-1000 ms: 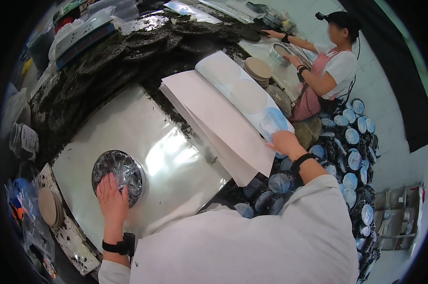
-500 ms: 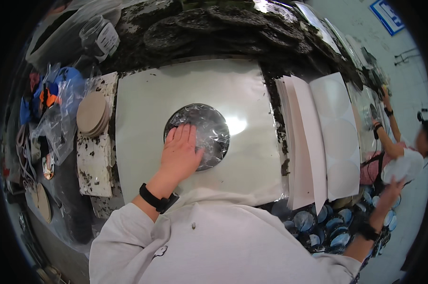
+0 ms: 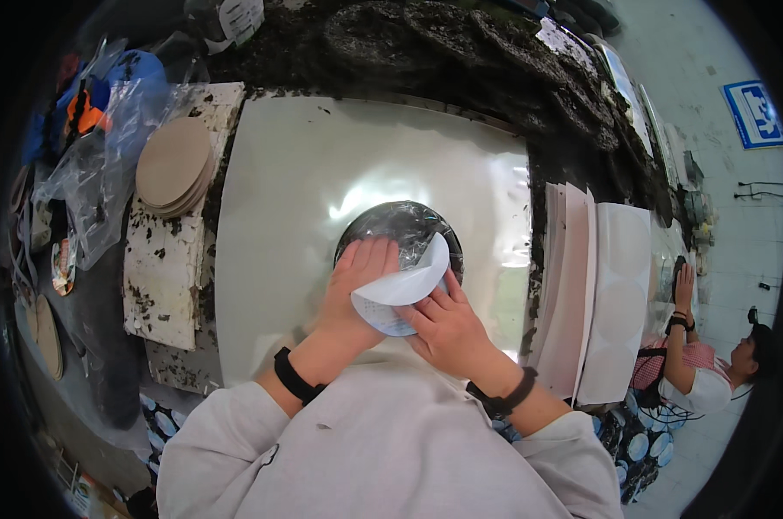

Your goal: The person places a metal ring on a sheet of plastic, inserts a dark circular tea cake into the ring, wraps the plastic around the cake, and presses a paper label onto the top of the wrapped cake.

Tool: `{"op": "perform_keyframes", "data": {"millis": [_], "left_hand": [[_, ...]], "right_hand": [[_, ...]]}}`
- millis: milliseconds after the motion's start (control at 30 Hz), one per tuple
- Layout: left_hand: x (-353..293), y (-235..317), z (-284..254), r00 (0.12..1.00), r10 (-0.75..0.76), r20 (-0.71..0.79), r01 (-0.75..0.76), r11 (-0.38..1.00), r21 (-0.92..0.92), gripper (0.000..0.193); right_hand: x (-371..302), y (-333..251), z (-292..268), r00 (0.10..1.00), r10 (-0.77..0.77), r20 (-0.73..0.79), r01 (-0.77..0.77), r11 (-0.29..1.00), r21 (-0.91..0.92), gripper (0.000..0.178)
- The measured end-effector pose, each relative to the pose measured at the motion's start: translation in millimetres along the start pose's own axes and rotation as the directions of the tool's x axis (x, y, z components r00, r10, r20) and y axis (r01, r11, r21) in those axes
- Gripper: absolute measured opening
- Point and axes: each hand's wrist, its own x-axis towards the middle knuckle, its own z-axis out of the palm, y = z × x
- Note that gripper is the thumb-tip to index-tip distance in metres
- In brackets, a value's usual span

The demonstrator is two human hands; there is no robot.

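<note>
A round dark cake wrapped in crinkled clear plastic (image 3: 406, 221) lies flat near the middle of a pale, shiny sheet (image 3: 279, 173). My left hand (image 3: 350, 290) rests on its left side, fingers stretched out; its thumb is hidden behind a round white paper label (image 3: 400, 290). This label curls over the cake's near part, its right edge lifted and a bluish printed area at its lower edge. With fingers and thumb at the label's right and lower edge, my right hand (image 3: 452, 333) holds it against the cake.
Sheets of round white labels (image 3: 621, 303) stand at the right. On the left, brown cardboard discs (image 3: 173, 164) are stacked on a speckled white block (image 3: 162, 277). Dark round cakes (image 3: 461, 43) line the back. Another person (image 3: 703, 372) works at far right.
My right hand has come in from the far right with the round label and laid it partly over the wrapped cake. My left hand stays on the cake. The view has shifted.
</note>
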Motion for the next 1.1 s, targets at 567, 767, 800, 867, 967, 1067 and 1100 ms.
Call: {"op": "perform_keyframes", "data": {"millis": [567,767,800,867,967,1067,1100], "left_hand": [[-5.2,-3.2,12.5,0.996,-0.003,-0.091,-0.015,0.981,-0.194,0.064],[-9.1,-2.3,20.1,0.997,-0.060,-0.047,0.044,0.957,-0.288,0.064],[-5.5,-3.5,16.9,1.000,-0.026,-0.003,0.025,0.985,-0.174,0.064],[-2.1,-5.5,11.4,0.999,-0.003,0.033,0.005,0.999,-0.045,0.065],[-6.1,-2.8,10.3,1.000,-0.030,0.002,0.030,0.999,-0.030,0.062],[0.6,-0.3,7.4,0.997,-0.073,0.012,0.074,0.964,-0.254,0.056],[7.8,0.5,2.1,0.991,-0.076,0.110,0.101,0.963,-0.250,0.056]], "right_hand": [[6.9,-11.4,-1.5,0.950,-0.033,-0.311,0.035,0.999,0.000,0.046],[-5.7,1.6,-10.5,0.987,-0.034,-0.154,0.051,0.993,0.102,0.048],[-3.0,-1.9,-16.9,0.986,-0.029,-0.163,0.045,0.995,0.094,0.048],[3.9,-15.5,-35.1,0.999,-0.029,-0.024,0.034,0.962,0.271,0.062],[23.9,-8.3,-21.2,0.967,0.240,-0.086,-0.147,0.800,0.582,0.076],[48.0,16.9,17.1,0.965,0.230,-0.123,-0.204,0.960,0.194,0.081],[52.0,17.6,14.8,0.967,0.227,-0.114,-0.203,0.960,0.193,0.083]]}}
